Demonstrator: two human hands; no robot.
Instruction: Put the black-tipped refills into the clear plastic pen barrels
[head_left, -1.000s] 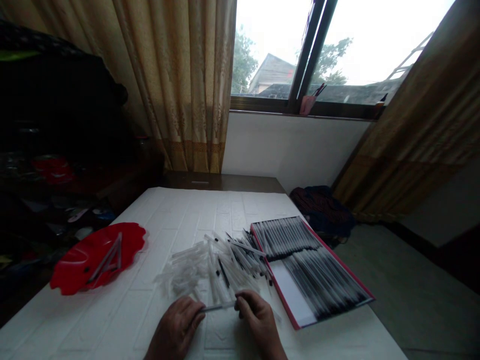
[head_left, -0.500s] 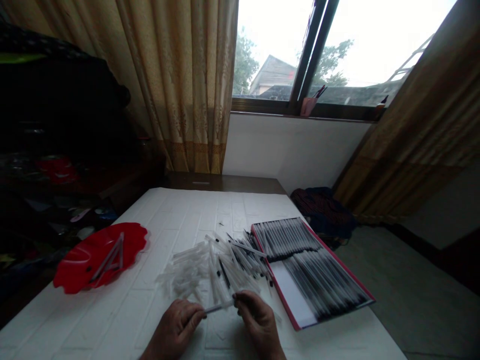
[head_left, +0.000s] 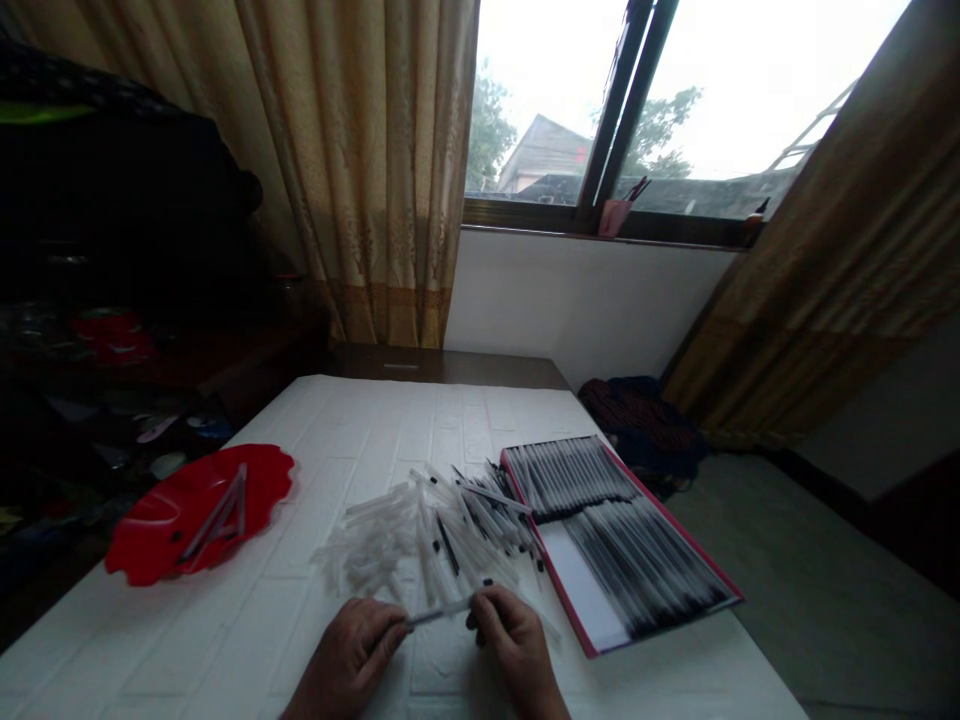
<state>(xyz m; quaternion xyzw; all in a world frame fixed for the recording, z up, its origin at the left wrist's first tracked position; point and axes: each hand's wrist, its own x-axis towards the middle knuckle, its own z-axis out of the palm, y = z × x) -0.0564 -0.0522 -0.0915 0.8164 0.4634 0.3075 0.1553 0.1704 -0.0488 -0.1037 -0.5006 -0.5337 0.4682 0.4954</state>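
Both of my hands pinch one thin clear pen (head_left: 441, 611) just above the white table (head_left: 240, 620), near its front edge. My left hand (head_left: 352, 655) grips the left end and my right hand (head_left: 510, 645) grips the right end, fingers closed. Right behind them lies a loose heap of clear pen barrels and caps (head_left: 427, 540). To the right sits a flat red-edged box (head_left: 577, 590) lined with rows of black refills. A red scalloped plate (head_left: 161, 525) at the left holds a few finished pens (head_left: 221, 512).
A dark bundle (head_left: 637, 420) lies on the floor past the table's far right corner. Curtains hang left and right of the window, with a pink cup (head_left: 611, 212) on the sill. Dark cluttered furniture stands at the left.
The pen and both hands stay in nearly the same spot; the fingers have shifted slightly along it. The view has tilted up a little.
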